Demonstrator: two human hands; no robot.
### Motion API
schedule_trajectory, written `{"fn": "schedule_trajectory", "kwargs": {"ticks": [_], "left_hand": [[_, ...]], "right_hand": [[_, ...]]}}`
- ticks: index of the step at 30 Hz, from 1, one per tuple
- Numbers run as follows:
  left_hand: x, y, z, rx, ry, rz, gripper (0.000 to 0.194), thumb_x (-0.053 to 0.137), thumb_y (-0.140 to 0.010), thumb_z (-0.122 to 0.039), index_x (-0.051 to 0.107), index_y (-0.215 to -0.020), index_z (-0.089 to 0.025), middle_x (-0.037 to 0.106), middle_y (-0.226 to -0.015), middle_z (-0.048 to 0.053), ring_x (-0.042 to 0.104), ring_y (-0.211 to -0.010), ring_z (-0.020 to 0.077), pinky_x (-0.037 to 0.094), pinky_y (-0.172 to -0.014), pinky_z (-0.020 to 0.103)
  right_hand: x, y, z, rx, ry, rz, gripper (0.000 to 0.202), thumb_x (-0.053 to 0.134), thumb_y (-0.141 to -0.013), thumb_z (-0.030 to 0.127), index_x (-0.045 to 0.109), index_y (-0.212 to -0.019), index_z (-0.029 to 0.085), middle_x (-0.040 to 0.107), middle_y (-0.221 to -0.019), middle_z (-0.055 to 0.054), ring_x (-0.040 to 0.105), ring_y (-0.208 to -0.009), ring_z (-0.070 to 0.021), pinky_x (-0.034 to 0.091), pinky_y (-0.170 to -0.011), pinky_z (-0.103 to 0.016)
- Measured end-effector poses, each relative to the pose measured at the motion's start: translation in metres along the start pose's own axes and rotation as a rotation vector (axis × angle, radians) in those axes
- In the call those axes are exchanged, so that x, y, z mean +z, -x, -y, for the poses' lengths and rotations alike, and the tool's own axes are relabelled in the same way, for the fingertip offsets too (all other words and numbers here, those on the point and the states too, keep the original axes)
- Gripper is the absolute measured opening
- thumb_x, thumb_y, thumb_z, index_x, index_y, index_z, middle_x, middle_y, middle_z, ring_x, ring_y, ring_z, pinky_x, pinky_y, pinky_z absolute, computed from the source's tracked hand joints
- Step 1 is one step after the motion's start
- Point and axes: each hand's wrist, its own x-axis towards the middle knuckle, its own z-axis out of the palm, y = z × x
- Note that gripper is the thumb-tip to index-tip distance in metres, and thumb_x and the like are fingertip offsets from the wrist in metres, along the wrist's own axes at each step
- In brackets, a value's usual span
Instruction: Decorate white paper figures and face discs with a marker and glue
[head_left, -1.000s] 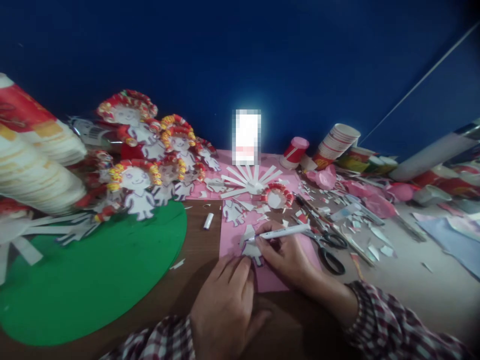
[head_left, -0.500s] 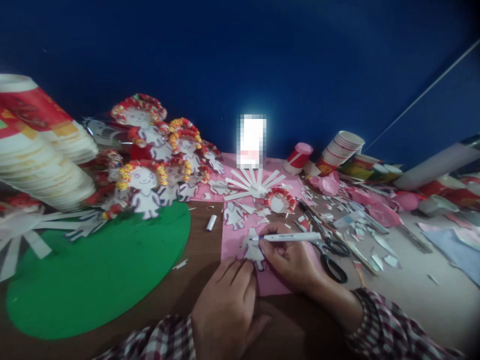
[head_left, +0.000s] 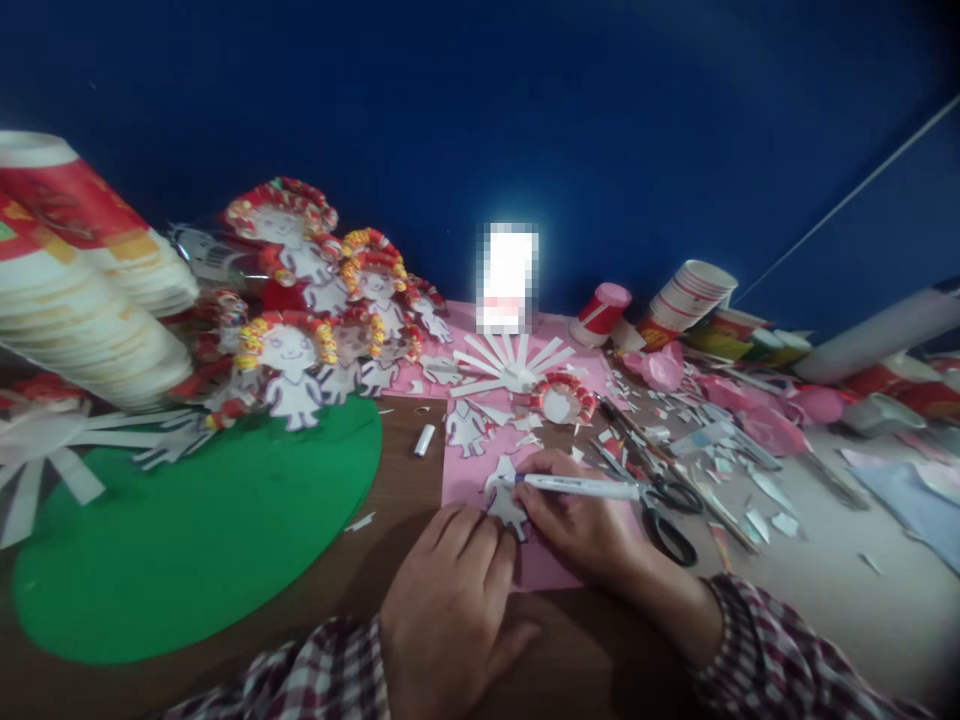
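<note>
My right hand (head_left: 585,515) is closed on a white marker (head_left: 577,486), its tip at a small white paper figure (head_left: 504,492) lying on pink paper (head_left: 465,480). My left hand (head_left: 454,590) lies flat, its fingertips at the lower left edge of the figure and its thumb apart on the table. A second paper figure (head_left: 466,428) is just beyond, and the marker's cap (head_left: 424,440) sits left of the pink paper. Black-handled scissors (head_left: 671,535) lie right of my right hand.
A green oval mat (head_left: 202,540) covers the left of the table, with finished-looking dolls (head_left: 291,370) behind it. Stacked cups (head_left: 90,310) lean at far left. Paper scraps (head_left: 757,525) and a cup stack (head_left: 686,300) are on the right.
The marker has tilted, its rear end now lower, while its tip stays at the figure. My left hand has hardly moved. The camera view has shifted slightly.
</note>
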Motion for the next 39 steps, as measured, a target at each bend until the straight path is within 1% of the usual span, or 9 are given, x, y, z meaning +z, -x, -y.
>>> {"fn": "schedule_trajectory", "kwargs": {"ticks": [4,8,10,14,17,20,27,31,39], "left_hand": [[-0.0008,-0.0002,-0.0013,0.001,-0.023,0.007,0.058,0.062,-0.073,-0.057,0.064,-0.107,-0.01,0.065,-0.106,0.012,0.056,-0.099,0.03,0.041,-0.095,0.046],[0.0003,-0.0005,-0.001,0.009,-0.037,-0.008,0.057,0.061,-0.074,-0.057,0.065,-0.105,-0.01,0.065,-0.106,0.012,0.056,-0.101,0.0295,0.038,-0.097,0.046],[0.0007,-0.0004,-0.0002,0.02,-0.041,-0.017,0.057,0.06,-0.075,-0.058,0.065,-0.105,-0.01,0.065,-0.108,0.012,0.055,-0.104,0.0297,0.036,-0.1,0.046],[0.0011,0.0003,0.0014,0.033,-0.048,-0.014,0.056,0.058,-0.076,-0.059,0.064,-0.107,-0.011,0.065,-0.111,0.012,0.054,-0.108,0.0302,0.033,-0.102,0.048],[0.0012,0.0006,0.0021,0.033,-0.05,-0.007,0.055,0.055,-0.078,-0.058,0.064,-0.107,-0.012,0.065,-0.111,0.012,0.055,-0.108,0.0303,0.033,-0.102,0.049],[0.0012,0.0004,0.0018,0.033,-0.044,-0.004,0.056,0.057,-0.077,-0.058,0.064,-0.108,-0.011,0.065,-0.11,0.012,0.056,-0.106,0.0307,0.033,-0.101,0.049],[0.0006,-0.0005,-0.0001,0.023,-0.044,0.005,0.056,0.06,-0.076,-0.056,0.063,-0.109,-0.011,0.065,-0.109,0.012,0.056,-0.105,0.0311,0.032,-0.102,0.051],[-0.0003,-0.0012,0.0003,0.036,-0.053,0.0,0.055,0.059,-0.076,-0.056,0.064,-0.107,-0.011,0.065,-0.107,0.012,0.056,-0.105,0.031,0.031,-0.103,0.051],[-0.0015,0.0003,-0.0008,0.014,-0.044,0.03,0.054,0.058,-0.078,-0.056,0.063,-0.11,-0.012,0.064,-0.11,0.012,0.055,-0.108,0.0308,0.03,-0.104,0.051]], "right_hand": [[0.0017,-0.002,0.0011,0.051,-0.09,0.028,0.006,0.052,-0.086,0.025,0.055,-0.083,0.022,0.059,-0.073,0.001,0.054,-0.065,-0.0126,0.044,-0.061,-0.022],[0.0035,-0.0044,0.0034,0.172,-0.216,-0.006,0.006,0.053,-0.085,0.027,0.055,-0.081,0.021,0.057,-0.068,0.002,0.054,-0.062,-0.0125,0.045,-0.057,-0.021],[0.0043,-0.005,0.0039,0.194,-0.233,-0.012,0.005,0.054,-0.083,0.026,0.055,-0.082,0.021,0.058,-0.069,0.002,0.055,-0.063,-0.0126,0.046,-0.058,-0.021],[0.0041,-0.0054,0.0041,0.169,-0.222,-0.003,0.003,0.054,-0.083,0.023,0.056,-0.081,0.022,0.06,-0.07,0.002,0.056,-0.066,-0.013,0.047,-0.06,-0.022],[0.0027,-0.0059,0.0046,0.135,-0.203,0.007,0.003,0.053,-0.084,0.022,0.055,-0.081,0.022,0.06,-0.07,0.002,0.055,-0.065,-0.0128,0.047,-0.061,-0.022],[0.002,-0.0063,0.0046,0.113,-0.168,0.01,0.004,0.053,-0.084,0.021,0.055,-0.081,0.022,0.059,-0.07,0.002,0.055,-0.064,-0.013,0.047,-0.061,-0.023],[0.004,-0.0052,-0.0009,0.108,-0.132,0.046,0.005,0.053,-0.085,0.024,0.057,-0.083,0.021,0.062,-0.073,0.0,0.057,-0.066,-0.0133,0.047,-0.062,-0.023],[0.0044,-0.0053,-0.0016,0.097,-0.141,0.027,0.004,0.054,-0.084,0.023,0.057,-0.084,0.021,0.062,-0.074,0.0,0.058,-0.067,-0.0136,0.047,-0.062,-0.023],[0.0039,-0.005,-0.0018,0.116,-0.113,0.042,0.006,0.053,-0.085,0.025,0.056,-0.082,0.021,0.06,-0.07,0.002,0.055,-0.063,-0.0125,0.045,-0.059,-0.022]]}}
